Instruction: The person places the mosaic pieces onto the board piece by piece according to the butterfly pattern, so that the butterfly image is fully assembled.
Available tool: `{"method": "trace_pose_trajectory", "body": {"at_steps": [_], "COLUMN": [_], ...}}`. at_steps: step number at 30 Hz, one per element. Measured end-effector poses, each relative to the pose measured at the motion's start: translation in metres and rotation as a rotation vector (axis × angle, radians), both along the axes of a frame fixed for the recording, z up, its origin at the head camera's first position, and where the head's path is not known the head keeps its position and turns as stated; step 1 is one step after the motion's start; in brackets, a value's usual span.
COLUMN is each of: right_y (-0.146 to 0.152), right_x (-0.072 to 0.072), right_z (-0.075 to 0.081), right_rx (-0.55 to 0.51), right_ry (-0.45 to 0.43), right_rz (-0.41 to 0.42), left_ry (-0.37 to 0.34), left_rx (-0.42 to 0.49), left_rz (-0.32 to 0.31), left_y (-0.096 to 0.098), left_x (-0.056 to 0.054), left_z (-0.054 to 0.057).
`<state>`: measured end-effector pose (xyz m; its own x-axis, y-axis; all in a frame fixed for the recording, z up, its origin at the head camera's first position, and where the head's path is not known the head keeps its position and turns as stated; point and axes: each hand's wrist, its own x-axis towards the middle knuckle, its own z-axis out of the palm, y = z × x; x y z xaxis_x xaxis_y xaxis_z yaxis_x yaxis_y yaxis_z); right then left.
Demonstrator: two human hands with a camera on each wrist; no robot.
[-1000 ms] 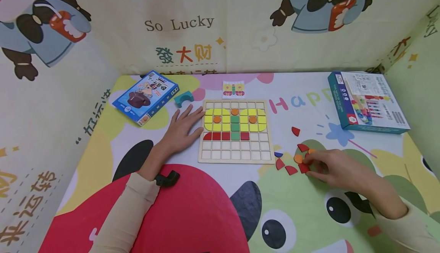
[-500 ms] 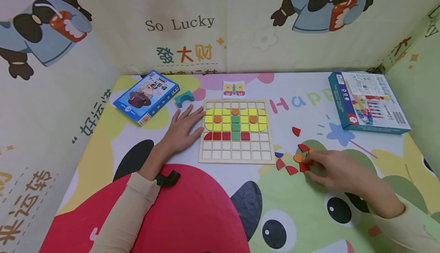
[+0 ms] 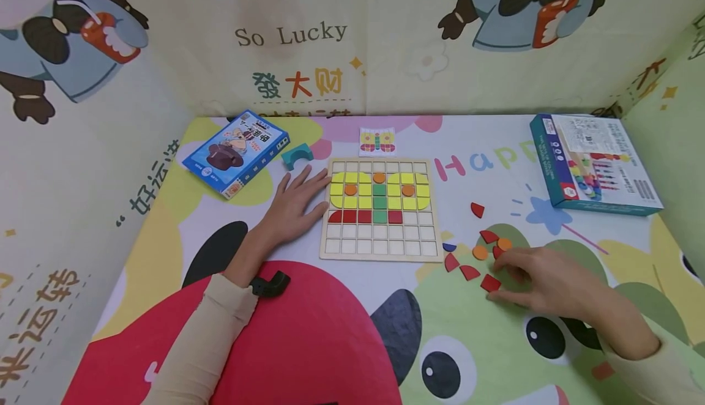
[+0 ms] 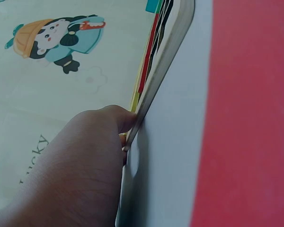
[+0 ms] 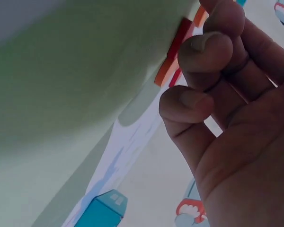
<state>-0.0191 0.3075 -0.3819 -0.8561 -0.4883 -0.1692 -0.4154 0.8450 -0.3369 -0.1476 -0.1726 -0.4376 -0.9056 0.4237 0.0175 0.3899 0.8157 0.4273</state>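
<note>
My left hand [image 3: 289,209] lies spread on the table, with its fingertips and thumb at the left edge of a wooden grid board [image 3: 380,248]. In the left wrist view the thumb meets the board's side [image 4: 163,71]. Yellow, orange, green and red pieces fill part of the grid. My right hand [image 3: 551,282] is low over loose pieces, thumb apart from the bent fingers. The thumb tip is right at a red square [image 3: 490,282]; the index fingertip overlaps a red quarter-circle [image 3: 497,252]. Two orange discs, one nearer [image 3: 480,252], lie beside it.
More red quarter-circles [image 3: 469,272] and a blue piece [image 3: 449,247] lie right of the board. A butterfly pattern card [image 3: 377,142] is behind it. A blue box [image 3: 237,153] and teal arch [image 3: 297,156] stand back left, a larger box [image 3: 600,163] back right.
My right hand has drawn slightly right and its fingers have spread from the thumb, so the red square and both orange discs now show fully. The left hand stays in place.
</note>
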Motion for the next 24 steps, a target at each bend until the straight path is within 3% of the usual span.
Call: {"method": "trace_pose_trajectory", "body": {"at_steps": [13, 17, 24], "right_y": [-0.004, -0.014, -0.055], "right_x": [-0.005, -0.018, -0.056], "right_z": [0.002, 0.009, 0.018], "right_rx": [-0.068, -0.068, -0.031], "right_ry": [0.067, 0.064, 0.068], "right_rz": [0.061, 0.079, 0.067], "left_ry": [-0.006, -0.008, -0.015], "left_rx": [0.001, 0.004, 0.003], "left_rz": [-0.003, 0.001, 0.003], "left_y": [0.003, 0.003, 0.001], "left_x": [0.002, 0.003, 0.003], "left_z": [0.004, 0.004, 0.004]}}
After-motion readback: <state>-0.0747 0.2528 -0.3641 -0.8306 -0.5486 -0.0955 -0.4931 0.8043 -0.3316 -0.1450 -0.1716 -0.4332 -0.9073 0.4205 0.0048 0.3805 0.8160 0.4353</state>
